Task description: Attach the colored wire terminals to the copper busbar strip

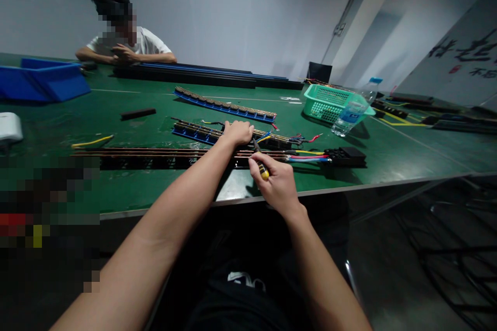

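Note:
My right hand (277,181) is closed around a screwdriver (262,169) with a yellow-and-black handle, its dark shaft pointing away from me. My left hand (238,133) presses down with bent fingers on a blue-and-black strip with brass-coloured rails (194,132); its fingertips are partly hidden. Loose blue, yellow and red wires (306,138) come from the strip's right end. Nearer to me, under my left forearm, lies a longer black rail assembly (163,158) with copper-coloured bars. Coloured leads join it to a black connector block (347,156) on the right.
A similar blue strip (225,105) lies farther back. Around it are a short black bar (138,113), a blue bin (50,88), a green basket (330,90) and a water bottle (351,116). Across the green table, a person (149,44) sits behind long dark rails (202,76).

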{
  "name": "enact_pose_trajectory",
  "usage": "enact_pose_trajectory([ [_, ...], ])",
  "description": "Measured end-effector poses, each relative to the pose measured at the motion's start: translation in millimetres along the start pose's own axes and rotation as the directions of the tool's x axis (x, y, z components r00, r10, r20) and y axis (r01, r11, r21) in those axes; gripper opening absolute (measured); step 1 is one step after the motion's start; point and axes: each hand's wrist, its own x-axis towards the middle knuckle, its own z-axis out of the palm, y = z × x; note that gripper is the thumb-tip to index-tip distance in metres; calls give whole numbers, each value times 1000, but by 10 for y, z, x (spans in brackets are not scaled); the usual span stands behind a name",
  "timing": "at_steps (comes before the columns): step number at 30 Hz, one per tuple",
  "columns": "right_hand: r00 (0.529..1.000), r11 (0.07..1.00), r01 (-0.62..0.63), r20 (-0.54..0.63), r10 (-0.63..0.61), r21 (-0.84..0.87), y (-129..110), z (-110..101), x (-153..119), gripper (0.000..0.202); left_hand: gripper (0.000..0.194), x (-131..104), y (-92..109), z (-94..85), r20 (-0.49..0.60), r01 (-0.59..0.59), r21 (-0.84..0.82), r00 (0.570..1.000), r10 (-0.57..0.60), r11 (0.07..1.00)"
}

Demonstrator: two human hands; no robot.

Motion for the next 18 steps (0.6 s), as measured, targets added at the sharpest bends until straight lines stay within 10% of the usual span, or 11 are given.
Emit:
enact_pose_trajectory([
  [7, 952, 918, -228, -122, 280, 325, 49, 9, 32, 30, 42, -29, 19, -24, -61, 21, -34, 998, -23, 999],
  [11, 921, 764, -268, -76, 381, 586, 91, -67, 8, 40, 38, -196, 57, -362, -182, 68, -69, 980, -80, 995],
  [18, 898, 830, -96, -312, 310, 549, 9, -401, -127, 33, 41, -1597, -169, -1062, -387, -3, -330, 913, -132, 944],
])
